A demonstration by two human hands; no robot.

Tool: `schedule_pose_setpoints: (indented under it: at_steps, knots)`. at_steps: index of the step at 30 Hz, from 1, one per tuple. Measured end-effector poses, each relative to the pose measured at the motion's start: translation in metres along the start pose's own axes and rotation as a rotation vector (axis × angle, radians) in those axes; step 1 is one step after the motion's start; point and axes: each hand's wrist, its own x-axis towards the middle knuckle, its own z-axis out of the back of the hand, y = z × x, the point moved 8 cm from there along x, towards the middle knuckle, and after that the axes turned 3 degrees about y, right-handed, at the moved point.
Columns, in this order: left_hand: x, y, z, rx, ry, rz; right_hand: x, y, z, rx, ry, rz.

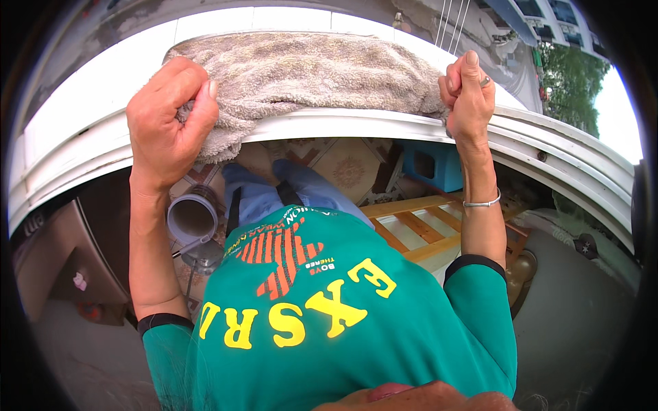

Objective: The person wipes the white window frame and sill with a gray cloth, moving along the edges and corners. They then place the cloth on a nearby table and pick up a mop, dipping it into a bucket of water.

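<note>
A worn grey-beige towel (308,72) is stretched sideways over a white ledge (253,20) beyond a white window frame (329,123). My left hand (170,113) is closed in a fist on the towel's left end, and a bunched fold hangs below it over the frame's near edge. At the other end, my right hand (469,92) grips the towel's right corner, thumb pointing up and a ring on one finger. Between my hands the cloth lies rumpled, with creases along its near side. The parts inside each fist are hidden.
Below the frame stand a bucket of dark water (192,218) at left, a blue plastic stool (433,166) and a slatted wooden piece (418,226) at right. A brown cabinet-like object (86,257) is at far left. Outside, thin wires (452,24) run past the ledge.
</note>
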Motion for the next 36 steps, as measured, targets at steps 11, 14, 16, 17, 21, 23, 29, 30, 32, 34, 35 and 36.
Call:
schedule_pose_setpoints:
  at_steps: [11, 14, 16, 17, 21, 23, 29, 30, 32, 34, 35, 36]
  knots:
    - [-0.001, 0.012, 0.006, -0.026, 0.084, 0.060, 0.004, 0.005, 0.002, -0.231, 0.068, 0.014]
    - [-0.001, 0.013, 0.003, -0.055, 0.108, 0.101, 0.000, -0.004, 0.011, -0.342, 0.101, 0.028]
    - [-0.001, 0.013, 0.001, -0.068, 0.093, 0.103, 0.001, -0.003, 0.004, -0.171, 0.068, -0.014]
    - [0.002, 0.013, 0.003, -0.059, 0.074, 0.105, 0.000, 0.008, -0.011, 0.034, 0.067, -0.007]
    - [-0.001, 0.013, 0.004, -0.042, 0.066, 0.141, 0.008, 0.041, -0.131, 0.437, 0.215, 0.104]
    - [0.002, 0.014, 0.007, -0.041, 0.036, 0.153, 0.009, 0.060, -0.192, 0.552, 0.180, 0.233]
    - [0.004, 0.016, 0.013, -0.018, 0.024, 0.157, 0.013, 0.042, -0.167, 0.666, 0.206, 0.099]
    - [0.005, 0.017, 0.013, -0.006, 0.037, 0.141, 0.014, 0.040, -0.140, 0.543, 0.219, 0.085]
    - [0.000, 0.016, 0.012, 0.001, 0.029, 0.180, 0.010, 0.031, -0.085, 0.282, 0.235, 0.020]
    - [0.000, 0.013, 0.014, 0.003, 0.032, 0.201, 0.005, 0.012, -0.017, -0.136, 0.185, -0.015]
    - [0.002, 0.012, 0.012, -0.008, 0.047, 0.195, -0.001, 0.004, 0.008, -0.400, 0.131, -0.029]
    - [0.006, 0.012, 0.009, -0.015, 0.065, 0.186, -0.006, 0.002, 0.018, -0.372, 0.086, -0.025]
